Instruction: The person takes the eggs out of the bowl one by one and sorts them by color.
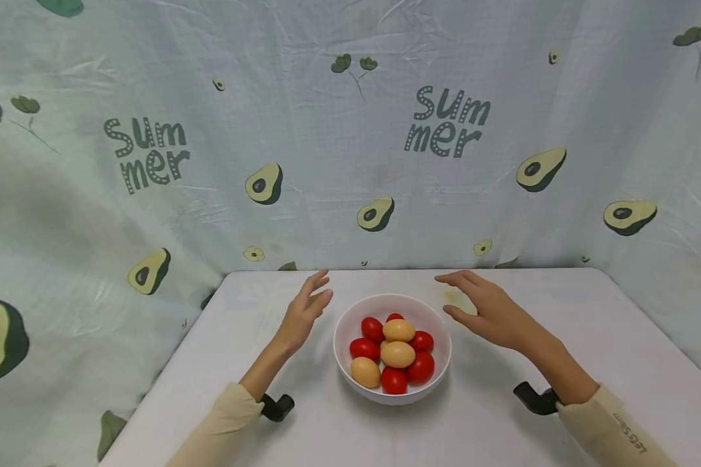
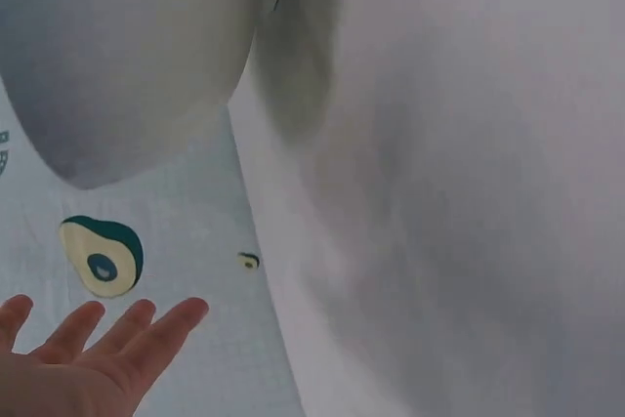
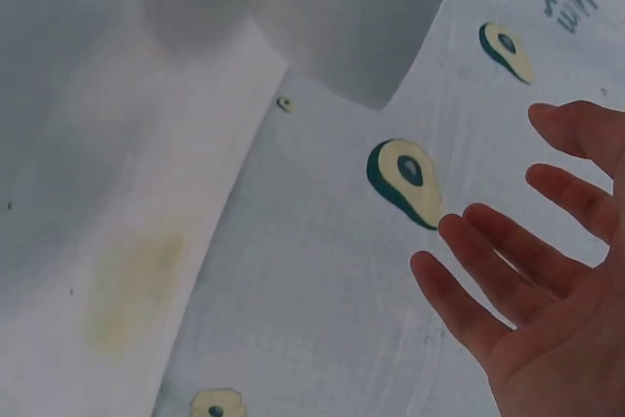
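Flanking a round, smooth white bowl on the white worktop with left hand at ten o'clock, right hand at two, both empty, loosely spread; apparently readying a grasp, needing inward closing.

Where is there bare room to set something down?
The table is bare between the right hand and its right edge, between the left hand and its left edge, and in front of the bowl. The bowl itself is crowded with red and yellow pieces.
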`<state>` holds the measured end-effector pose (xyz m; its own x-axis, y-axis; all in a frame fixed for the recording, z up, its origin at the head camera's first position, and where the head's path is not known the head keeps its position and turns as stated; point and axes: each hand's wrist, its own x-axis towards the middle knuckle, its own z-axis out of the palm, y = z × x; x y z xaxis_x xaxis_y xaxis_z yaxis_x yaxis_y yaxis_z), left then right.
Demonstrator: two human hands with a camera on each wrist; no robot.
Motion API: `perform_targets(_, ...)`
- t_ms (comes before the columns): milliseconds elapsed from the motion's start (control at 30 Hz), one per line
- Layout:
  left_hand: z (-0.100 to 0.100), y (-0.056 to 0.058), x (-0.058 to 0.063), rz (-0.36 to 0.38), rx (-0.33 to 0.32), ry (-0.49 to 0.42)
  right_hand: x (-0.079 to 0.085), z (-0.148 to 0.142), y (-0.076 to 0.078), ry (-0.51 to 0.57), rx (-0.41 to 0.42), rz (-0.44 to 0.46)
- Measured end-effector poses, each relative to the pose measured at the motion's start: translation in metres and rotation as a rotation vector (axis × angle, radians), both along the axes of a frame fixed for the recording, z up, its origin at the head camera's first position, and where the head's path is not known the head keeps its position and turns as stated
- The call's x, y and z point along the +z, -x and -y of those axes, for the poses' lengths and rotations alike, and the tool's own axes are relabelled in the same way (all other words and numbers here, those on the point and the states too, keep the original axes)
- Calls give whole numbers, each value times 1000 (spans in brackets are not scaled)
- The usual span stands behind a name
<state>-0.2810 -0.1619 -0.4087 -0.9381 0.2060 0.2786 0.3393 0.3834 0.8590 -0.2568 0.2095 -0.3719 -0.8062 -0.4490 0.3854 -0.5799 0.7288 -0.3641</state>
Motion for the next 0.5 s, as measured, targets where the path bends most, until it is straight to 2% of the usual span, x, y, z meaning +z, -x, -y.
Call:
perform_targets(100, -12, -1, -8, 90, -54, -116, -4, 11, -2, 50, 60, 14)
perform_targets(267, -27, 1, -21, 230, -89, -220, -8, 27, -3, 115, 164, 64)
perform_targets(500, -40, 6, -33, 309, -162, -277, -7, 46, 1, 102, 256, 173)
